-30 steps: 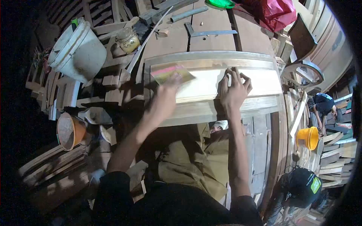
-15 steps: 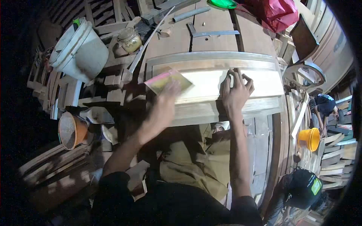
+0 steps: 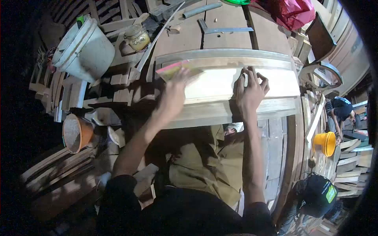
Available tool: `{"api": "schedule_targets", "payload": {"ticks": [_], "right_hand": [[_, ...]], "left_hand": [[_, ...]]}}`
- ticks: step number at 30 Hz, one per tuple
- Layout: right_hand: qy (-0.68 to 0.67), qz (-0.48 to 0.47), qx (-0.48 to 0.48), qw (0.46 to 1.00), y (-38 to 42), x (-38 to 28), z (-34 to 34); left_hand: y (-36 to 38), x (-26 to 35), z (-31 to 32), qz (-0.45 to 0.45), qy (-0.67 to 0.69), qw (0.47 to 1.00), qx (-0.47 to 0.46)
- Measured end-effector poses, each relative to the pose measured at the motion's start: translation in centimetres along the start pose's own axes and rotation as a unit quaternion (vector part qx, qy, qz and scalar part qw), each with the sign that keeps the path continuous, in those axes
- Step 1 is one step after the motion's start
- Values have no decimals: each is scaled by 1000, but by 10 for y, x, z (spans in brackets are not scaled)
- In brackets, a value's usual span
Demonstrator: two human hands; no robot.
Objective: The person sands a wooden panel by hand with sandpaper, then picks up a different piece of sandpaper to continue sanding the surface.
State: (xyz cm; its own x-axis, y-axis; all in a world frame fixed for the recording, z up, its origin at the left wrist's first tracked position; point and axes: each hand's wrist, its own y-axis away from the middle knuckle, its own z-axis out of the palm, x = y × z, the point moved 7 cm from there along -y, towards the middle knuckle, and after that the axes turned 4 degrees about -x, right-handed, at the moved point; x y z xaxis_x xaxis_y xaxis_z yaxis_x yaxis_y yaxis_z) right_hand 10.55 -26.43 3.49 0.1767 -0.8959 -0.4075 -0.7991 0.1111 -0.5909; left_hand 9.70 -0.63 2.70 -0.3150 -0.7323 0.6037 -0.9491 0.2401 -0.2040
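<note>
My left hand (image 3: 174,91) grips a thin, flat yellow piece with a pink edge (image 3: 169,69), blurred by motion, over the left end of a pale wooden panel (image 3: 212,84). The panel has a bright, smooth middle, framed by strips of wood along its near and far sides. Farther right, my right hand (image 3: 252,92) rests on the panel with bent fingers apart, fingertips close to the far edge of the bright part. Nothing shows in that hand.
Beyond the panel lie a metal square (image 3: 228,30) and a grey tube (image 3: 202,10). At left stand a white bucket (image 3: 84,51), a glass jar (image 3: 137,38) and an orange bucket (image 3: 78,133). Right are a yellow bucket (image 3: 324,144) and a person in a dark cap (image 3: 317,194).
My left hand has moved the yellow piece slightly away from me, and it now looks more steeply tilted. The right hand keeps its place on the panel; the view has shifted a little.
</note>
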Motion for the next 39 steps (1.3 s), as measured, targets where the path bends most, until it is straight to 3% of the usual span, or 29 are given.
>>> {"api": "schedule_targets", "payload": {"ticks": [3,5,9,11,12,16,19,20,22,25,28,33,35,36,39], "right_hand": [[3,4,1,1000,-3,-3,-2],[-2,12,-5,1000,-3,-5,-3],[-3,6,-7,1000,-1,-4,-4],[3,-2,5,1000,-3,0,-1],[5,-5,8,1000,-1,1,0],[7,-16,4,1000,-2,-7,-6],[9,1,-3,1000,-3,-10,-9],[11,-2,2,1000,-5,-9,-10],[9,-2,6,1000,-1,-6,-7],[2,-9,12,1000,-3,-5,-2],[17,-4,0,1000,-2,1,0],[5,-6,2,1000,-1,-5,-2],[5,3,-1,1000,-2,-5,-5],[9,4,6,1000,-2,-2,-6],[11,-5,16,1000,0,-1,-1]], "left_hand": [[26,41,18,129,-95,987,-4],[52,56,33,182,-67,981,3],[-3,4,7,59,-87,994,-1],[39,53,26,146,-78,986,19],[46,68,24,145,-64,987,-37],[-10,15,-6,46,-11,999,-16],[40,57,30,147,-121,981,32],[47,58,33,161,-97,982,13],[21,26,16,68,-60,996,-8],[-1,17,3,43,-31,999,6],[52,68,22,132,-42,990,-11],[3,5,1,5,-93,996,-8],[32,31,19,60,-57,997,1],[52,54,23,147,-82,986,16],[20,22,1,88,-81,993,4]]}}
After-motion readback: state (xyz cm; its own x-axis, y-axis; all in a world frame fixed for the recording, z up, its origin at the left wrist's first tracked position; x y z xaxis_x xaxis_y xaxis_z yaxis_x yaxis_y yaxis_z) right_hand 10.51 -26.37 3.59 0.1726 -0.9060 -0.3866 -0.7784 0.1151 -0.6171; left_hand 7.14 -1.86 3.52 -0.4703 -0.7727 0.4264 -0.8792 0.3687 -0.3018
